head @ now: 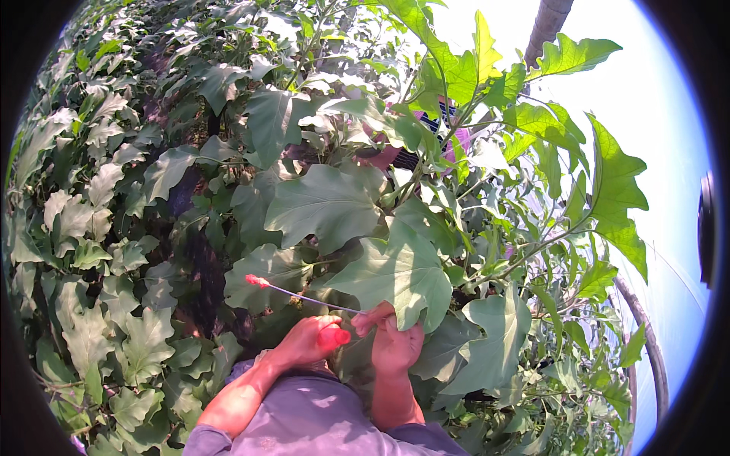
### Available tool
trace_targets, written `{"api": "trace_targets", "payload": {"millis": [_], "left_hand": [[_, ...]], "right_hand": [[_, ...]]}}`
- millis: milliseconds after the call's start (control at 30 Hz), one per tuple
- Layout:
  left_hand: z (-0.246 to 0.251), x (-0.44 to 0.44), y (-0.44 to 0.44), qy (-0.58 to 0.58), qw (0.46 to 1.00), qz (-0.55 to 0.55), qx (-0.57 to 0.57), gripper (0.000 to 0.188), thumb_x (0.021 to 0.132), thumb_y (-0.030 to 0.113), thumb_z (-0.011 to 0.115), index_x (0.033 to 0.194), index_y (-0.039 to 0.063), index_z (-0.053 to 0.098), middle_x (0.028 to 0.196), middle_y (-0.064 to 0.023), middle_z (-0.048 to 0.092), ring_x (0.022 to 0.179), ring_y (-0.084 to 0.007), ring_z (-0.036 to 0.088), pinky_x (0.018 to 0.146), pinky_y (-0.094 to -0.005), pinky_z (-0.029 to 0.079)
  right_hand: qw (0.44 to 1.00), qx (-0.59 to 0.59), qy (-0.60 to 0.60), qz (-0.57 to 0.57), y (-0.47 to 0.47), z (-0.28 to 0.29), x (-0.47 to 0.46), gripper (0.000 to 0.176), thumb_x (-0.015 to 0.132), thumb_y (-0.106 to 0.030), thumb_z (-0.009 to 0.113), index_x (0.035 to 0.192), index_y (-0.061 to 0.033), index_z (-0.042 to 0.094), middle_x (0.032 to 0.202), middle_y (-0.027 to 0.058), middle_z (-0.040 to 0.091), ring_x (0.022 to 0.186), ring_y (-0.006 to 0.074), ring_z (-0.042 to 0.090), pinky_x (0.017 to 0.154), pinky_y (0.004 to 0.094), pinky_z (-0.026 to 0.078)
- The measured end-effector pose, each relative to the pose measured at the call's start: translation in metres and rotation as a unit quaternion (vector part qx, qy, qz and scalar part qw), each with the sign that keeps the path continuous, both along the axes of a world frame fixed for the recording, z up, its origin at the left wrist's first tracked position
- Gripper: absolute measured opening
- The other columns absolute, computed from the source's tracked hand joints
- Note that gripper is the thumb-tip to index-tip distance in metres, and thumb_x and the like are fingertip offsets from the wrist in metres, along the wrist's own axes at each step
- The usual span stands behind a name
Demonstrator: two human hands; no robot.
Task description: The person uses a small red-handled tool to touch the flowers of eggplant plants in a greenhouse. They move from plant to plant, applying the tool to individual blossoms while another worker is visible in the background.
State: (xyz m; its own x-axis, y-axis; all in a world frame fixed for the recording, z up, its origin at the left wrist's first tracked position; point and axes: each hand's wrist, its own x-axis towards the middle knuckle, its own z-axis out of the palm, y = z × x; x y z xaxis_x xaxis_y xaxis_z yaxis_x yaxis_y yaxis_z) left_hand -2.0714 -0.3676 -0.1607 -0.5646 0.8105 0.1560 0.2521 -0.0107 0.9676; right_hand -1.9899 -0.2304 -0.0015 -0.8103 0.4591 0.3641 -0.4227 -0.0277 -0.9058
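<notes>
My left hand, low in the middle before my body, is wrapped around a red bottle-like container. Only its rounded red end shows; the fingers hide the rest. To its right, my right hand pinches a thin pale-purple stick, which points left across the leaves. A wet-looking red tip sits at the stick's far end, apart from the container. One large lobed eggplant leaf hangs over the right hand's fingertips and covers part of them.
Dense eggplant plants fill the left side. Taller leafy stems rise at the right beside a translucent plastic sheet and a curved pole. Behind the foliage, a person in pink and striped clothing is partly hidden.
</notes>
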Motion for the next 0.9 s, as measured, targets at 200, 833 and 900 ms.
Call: {"api": "trace_targets", "payload": {"millis": [200, 833, 900], "left_hand": [[0.015, -0.054, -0.01, 0.013, 0.996, -0.076, -0.044, 0.047, 0.092, 0.024, 0.086, 0.132, 0.003, 0.073, 0.115, -0.0223, 0.08, 0.109, -0.0436, 0.077, 0.092, -0.0484, 0.061], [0.056, -0.149, -0.071, 0.019, 0.996, -0.082, 0.02, 0.056, 0.087, 0.02, 0.089, 0.136, 0.001, 0.072, 0.121, -0.0224, 0.08, 0.115, -0.0427, 0.076, 0.099, -0.0493, 0.061], [0.055, -0.157, -0.077, 0.023, 0.995, -0.094, 0.005, 0.054, 0.088, 0.02, 0.088, 0.136, 0.001, 0.072, 0.119, -0.022, 0.08, 0.113, -0.0435, 0.077, 0.098, -0.0501, 0.062]], "right_hand": [[0.991, -0.077, 0.085, -0.071, -0.028, -0.003, -0.012, 0.04, 0.111, -0.019, 0.055, 0.13, 0.0144, 0.064, 0.108, 0.0338, 0.077, 0.088, 0.0389, 0.074, 0.076, 0.0459, 0.059], [0.956, 0.023, 0.105, -0.274, -0.086, 0.038, -0.095, 0.039, 0.109, -0.027, 0.053, 0.114, 0.0088, 0.068, 0.099, 0.0315, 0.079, 0.072, 0.0304, 0.072, 0.067, 0.0375, 0.058], [0.955, 0.028, 0.098, -0.279, -0.097, 0.039, -0.105, 0.039, 0.11, -0.027, 0.053, 0.115, 0.0089, 0.068, 0.1, 0.0311, 0.079, 0.073, 0.0297, 0.072, 0.067, 0.0372, 0.058]]}}
